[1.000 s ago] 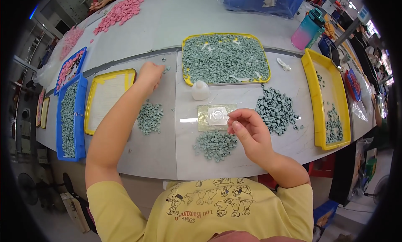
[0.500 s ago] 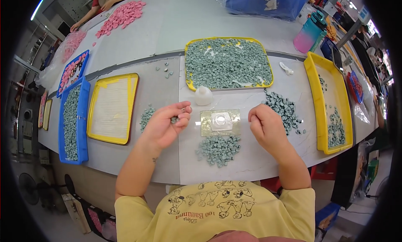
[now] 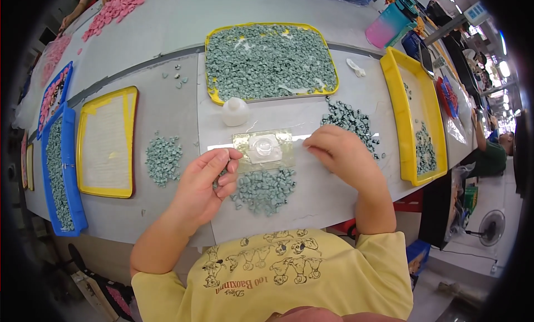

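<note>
My left hand (image 3: 203, 183) is closed just left of a shiny gold mat (image 3: 242, 160), with small grey-green pieces (image 3: 221, 176) partly showing between its curled fingers. On the mat sits a white square with a clear round dish (image 3: 262, 148) in it. To the right of the mat, my right hand (image 3: 347, 158) is pinched, its fingertips pointing at the mat; whatever they hold is too small or hidden. A heap of grey-green pieces (image 3: 264, 194) lies on the near side of the mat. Another heap (image 3: 351, 121) spreads behind my right hand.
A white bottle (image 3: 235, 113) stands beyond the mat, before a yellow tray (image 3: 214, 94) full of pieces. At left are a third heap (image 3: 163, 159), a yellow-rimmed tray (image 3: 105, 149) and a blue tray (image 3: 68, 149). A yellow bin (image 3: 397, 110) and a water bottle (image 3: 391, 24) stand at right.
The view has swung right. My left hand has come closer to the mat and nearer to me. My right hand has gone from a fist to a pinch, moving left toward the mat.
</note>
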`<act>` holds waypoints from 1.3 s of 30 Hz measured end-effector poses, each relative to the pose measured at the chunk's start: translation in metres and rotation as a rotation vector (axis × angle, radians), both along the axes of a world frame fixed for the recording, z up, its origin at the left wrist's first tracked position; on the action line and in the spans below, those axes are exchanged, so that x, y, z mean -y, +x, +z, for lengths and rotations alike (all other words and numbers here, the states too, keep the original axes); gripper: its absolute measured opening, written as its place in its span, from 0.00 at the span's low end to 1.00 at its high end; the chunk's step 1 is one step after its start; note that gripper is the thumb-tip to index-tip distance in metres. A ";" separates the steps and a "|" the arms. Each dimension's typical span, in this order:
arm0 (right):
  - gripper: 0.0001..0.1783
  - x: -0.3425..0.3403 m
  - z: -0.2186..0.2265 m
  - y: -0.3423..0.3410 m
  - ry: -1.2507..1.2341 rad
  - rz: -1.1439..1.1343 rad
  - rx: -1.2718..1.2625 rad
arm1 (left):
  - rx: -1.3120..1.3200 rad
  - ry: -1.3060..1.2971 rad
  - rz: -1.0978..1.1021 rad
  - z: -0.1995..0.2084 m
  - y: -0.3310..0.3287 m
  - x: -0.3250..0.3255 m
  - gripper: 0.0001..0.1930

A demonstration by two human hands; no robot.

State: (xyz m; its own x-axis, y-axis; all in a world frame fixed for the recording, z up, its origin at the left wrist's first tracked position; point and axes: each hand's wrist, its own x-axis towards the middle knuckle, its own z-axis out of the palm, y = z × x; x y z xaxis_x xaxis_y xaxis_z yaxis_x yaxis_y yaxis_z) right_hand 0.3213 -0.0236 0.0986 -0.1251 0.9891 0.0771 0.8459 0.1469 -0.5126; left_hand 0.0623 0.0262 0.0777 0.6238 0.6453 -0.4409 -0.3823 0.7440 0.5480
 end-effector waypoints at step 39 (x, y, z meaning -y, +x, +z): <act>0.07 0.007 -0.021 -0.065 0.110 -0.201 -0.053 | 0.054 0.021 -0.030 -0.015 -0.041 0.022 0.09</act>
State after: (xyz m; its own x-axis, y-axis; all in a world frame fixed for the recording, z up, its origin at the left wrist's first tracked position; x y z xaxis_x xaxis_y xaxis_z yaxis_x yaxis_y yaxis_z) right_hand 0.2565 -0.0302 0.0773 0.0806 0.9790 0.1873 0.8363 0.0358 -0.5471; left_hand 0.0216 0.0046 0.0626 0.6653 0.6347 -0.3932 -0.3894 0.7443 0.5426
